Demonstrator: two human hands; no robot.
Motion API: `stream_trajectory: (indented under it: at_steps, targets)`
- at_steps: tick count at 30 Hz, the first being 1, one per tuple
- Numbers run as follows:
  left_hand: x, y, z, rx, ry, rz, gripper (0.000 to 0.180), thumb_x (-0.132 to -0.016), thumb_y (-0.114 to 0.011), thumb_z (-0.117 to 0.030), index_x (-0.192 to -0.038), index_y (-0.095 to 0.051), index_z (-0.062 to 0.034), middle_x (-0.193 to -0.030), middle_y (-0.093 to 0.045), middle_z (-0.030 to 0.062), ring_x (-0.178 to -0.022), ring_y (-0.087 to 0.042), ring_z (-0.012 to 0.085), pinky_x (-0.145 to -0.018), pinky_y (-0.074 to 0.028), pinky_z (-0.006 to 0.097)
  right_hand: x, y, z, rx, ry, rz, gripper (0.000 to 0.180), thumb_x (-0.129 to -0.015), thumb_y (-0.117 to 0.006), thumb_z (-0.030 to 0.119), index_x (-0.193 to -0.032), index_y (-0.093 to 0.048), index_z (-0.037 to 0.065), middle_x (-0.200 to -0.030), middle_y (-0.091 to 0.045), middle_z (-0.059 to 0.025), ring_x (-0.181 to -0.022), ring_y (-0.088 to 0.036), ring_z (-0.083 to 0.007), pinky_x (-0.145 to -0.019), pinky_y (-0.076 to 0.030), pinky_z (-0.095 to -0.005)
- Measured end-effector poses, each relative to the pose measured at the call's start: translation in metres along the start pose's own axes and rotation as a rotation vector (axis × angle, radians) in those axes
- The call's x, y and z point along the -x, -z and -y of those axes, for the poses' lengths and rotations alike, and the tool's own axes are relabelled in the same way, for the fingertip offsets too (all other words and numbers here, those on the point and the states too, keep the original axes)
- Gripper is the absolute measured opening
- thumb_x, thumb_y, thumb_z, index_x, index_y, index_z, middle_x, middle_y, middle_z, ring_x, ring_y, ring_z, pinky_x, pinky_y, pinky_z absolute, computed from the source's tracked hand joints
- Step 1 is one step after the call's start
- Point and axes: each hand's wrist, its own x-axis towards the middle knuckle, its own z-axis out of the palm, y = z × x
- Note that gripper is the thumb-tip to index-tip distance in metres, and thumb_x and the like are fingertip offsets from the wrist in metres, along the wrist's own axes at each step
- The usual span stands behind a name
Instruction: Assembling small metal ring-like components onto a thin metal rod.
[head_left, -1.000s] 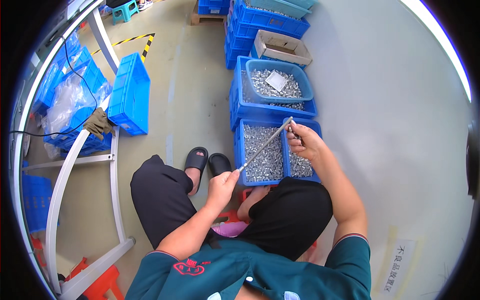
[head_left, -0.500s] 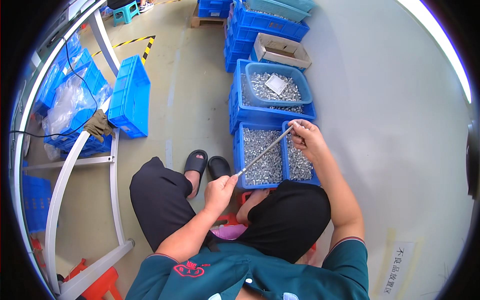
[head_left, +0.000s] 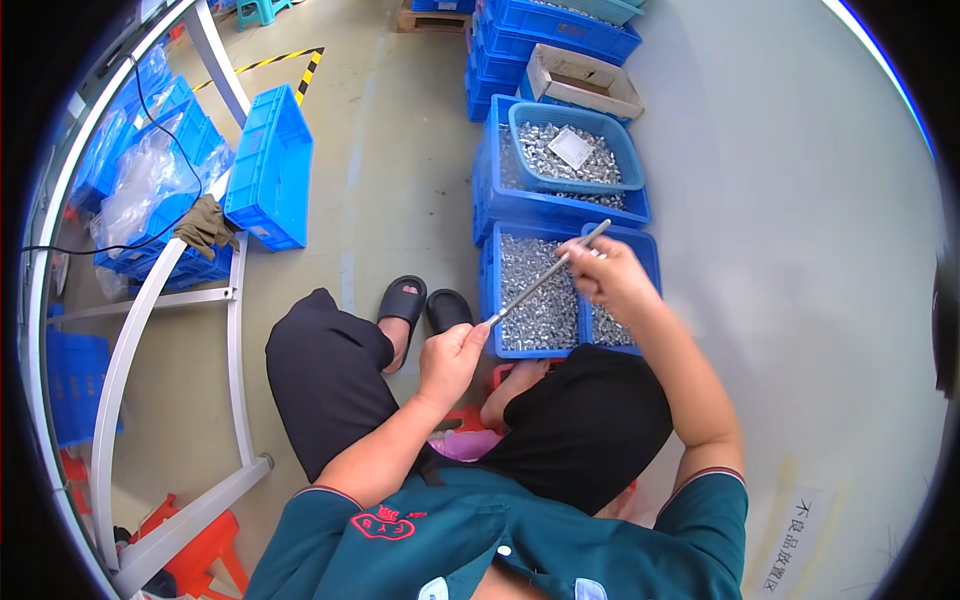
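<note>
A thin grey metal rod (head_left: 540, 282) slants up and to the right over the blue bin of small parts. My left hand (head_left: 452, 362) is closed on its lower end, where a short brighter silver piece (head_left: 495, 317) shows. Near the upper end, the fingers of my right hand (head_left: 612, 278) are curled around the rod, slightly blurred, and the tip sticks out past them. Whether a small part is also in those fingers is hidden. Beneath lies the divided blue bin (head_left: 484, 300), with small silver metal parts (head_left: 540, 318) in both compartments.
Beyond it, a blue tub (head_left: 640, 175) of similar parts sits in another blue crate (head_left: 486, 185). A worn white box (head_left: 585, 85) and stacked crates stand farther back. At left are a white metal frame (head_left: 240, 370) and an upturned blue crate (head_left: 270, 170); a grey wall (head_left: 800, 250) is at right.
My right hand has slid down from the rod's upper tip, which now projects beyond the fingers. My left hand keeps its hold. The whole view has shifted slightly.
</note>
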Motion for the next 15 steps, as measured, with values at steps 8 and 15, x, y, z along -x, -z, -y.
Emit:
stream_trajectory:
  at_steps: [8, 15]
  targets:
    - [-0.009, -0.005, 0.000, 0.268, 0.114, 0.052, 0.043, -0.090, -0.053, -0.033, -0.064, -0.049, 0.0001, -0.051, -0.037, 0.0036, -0.051, -0.034, 0.0091, -0.046, -0.031, 0.031, -0.007, -0.028, -0.024, 0.199, -0.282, 0.401, 0.025, -0.088, -0.056, 0.012, -0.110, -0.055, 0.000, -0.065, -0.042, 0.0034, -0.049, -0.032, -0.0031, -0.041, -0.022, -0.0179]
    - [-0.010, -0.005, 0.012, 0.292, 0.120, 0.028, 0.043, -0.091, -0.053, -0.032, -0.062, -0.047, -0.0006, -0.051, -0.034, 0.0001, -0.051, -0.031, 0.0077, -0.045, -0.029, 0.030, -0.014, 0.010, -0.014, -0.162, -0.263, 0.229, 0.024, -0.090, -0.051, 0.016, -0.109, -0.054, 0.002, -0.078, -0.051, -0.0015, -0.056, -0.038, -0.0064, -0.044, -0.028, -0.0188]
